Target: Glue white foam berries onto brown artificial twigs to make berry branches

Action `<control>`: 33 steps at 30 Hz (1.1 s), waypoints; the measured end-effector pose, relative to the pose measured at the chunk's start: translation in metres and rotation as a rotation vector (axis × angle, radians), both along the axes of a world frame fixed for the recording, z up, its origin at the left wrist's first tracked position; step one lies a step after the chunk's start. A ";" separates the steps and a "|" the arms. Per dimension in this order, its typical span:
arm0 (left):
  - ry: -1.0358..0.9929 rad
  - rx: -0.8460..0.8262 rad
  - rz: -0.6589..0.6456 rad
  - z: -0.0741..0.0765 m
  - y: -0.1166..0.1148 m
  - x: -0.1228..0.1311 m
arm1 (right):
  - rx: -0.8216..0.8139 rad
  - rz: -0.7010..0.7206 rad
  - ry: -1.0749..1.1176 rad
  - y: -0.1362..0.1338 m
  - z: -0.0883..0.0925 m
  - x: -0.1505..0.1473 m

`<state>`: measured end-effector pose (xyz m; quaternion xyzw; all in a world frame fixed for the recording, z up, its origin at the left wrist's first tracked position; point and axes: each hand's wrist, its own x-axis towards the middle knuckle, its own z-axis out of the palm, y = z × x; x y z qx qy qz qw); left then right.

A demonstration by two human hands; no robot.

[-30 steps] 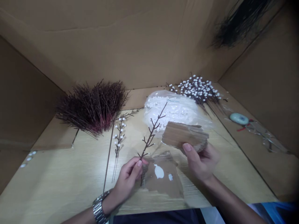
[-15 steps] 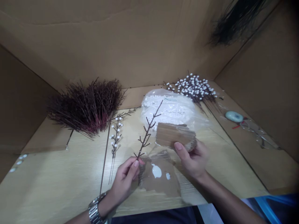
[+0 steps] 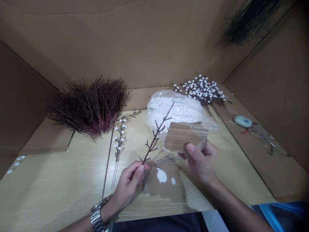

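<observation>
My left hand point(image 3: 131, 180) pinches the lower end of a bare brown artificial twig point(image 3: 154, 140), which slants up to the right. My right hand point(image 3: 201, 161) grips a piece of corrugated cardboard point(image 3: 184, 137), thumb on its face, with a little white stuff at its lower left corner. Below, on the table, lies a flat cardboard scrap point(image 3: 164, 193) bearing a large white glue puddle point(image 3: 161, 175) and a smaller one. To the left rests a twig with white berries point(image 3: 119, 138). Behind the held cardboard sits a clear plastic bag point(image 3: 178, 108) full of white beads.
A big heap of bare brown twigs point(image 3: 91, 106) stands at the back left. White-berried twigs point(image 3: 202, 87) are piled at the back right. Eyeglasses point(image 3: 263, 138) and a pale green oval object point(image 3: 243, 121) lie right. Cardboard walls point(image 3: 145, 42) enclose the table.
My right hand has moved the cardboard piece slightly up and right, turning its face more toward me. The twig in my left hand leans further right.
</observation>
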<state>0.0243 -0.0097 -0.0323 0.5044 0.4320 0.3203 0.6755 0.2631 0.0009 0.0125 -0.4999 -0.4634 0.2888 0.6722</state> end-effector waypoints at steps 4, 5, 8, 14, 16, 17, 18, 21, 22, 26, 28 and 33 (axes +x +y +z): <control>-0.015 -0.004 0.008 0.001 0.000 0.000 | -0.013 0.034 0.110 0.000 0.000 -0.001; -0.012 -0.003 0.010 0.001 0.000 0.000 | -0.001 0.022 0.089 0.000 0.001 -0.001; -0.003 0.001 0.010 0.002 0.000 0.000 | 0.053 -0.008 -0.013 -0.001 0.003 -0.002; 0.001 -0.009 0.005 0.003 0.001 0.001 | 0.072 0.029 -0.155 -0.004 -0.001 -0.002; 0.004 -0.017 0.006 0.004 0.000 0.001 | 0.080 0.020 -0.161 -0.004 -0.001 -0.002; 0.006 -0.017 0.007 0.005 0.000 0.001 | 0.089 0.013 -0.161 -0.004 -0.001 -0.002; 0.007 -0.017 0.008 0.005 0.000 0.001 | 0.095 0.007 -0.164 -0.004 -0.001 -0.002; 0.008 -0.016 0.012 0.006 0.000 0.001 | 0.080 0.006 -0.201 -0.004 -0.002 -0.001; 0.010 -0.015 0.014 0.007 0.000 0.001 | 0.071 0.005 -0.213 -0.004 -0.002 0.000; 0.009 -0.010 0.014 0.007 0.001 0.001 | 0.078 -0.015 -0.211 -0.006 -0.004 0.002; 0.012 -0.012 0.006 0.006 0.001 0.000 | 0.081 -0.025 -0.203 -0.006 -0.004 0.002; 0.016 -0.018 0.003 0.005 0.000 0.000 | 0.070 0.004 -0.224 -0.006 -0.004 0.001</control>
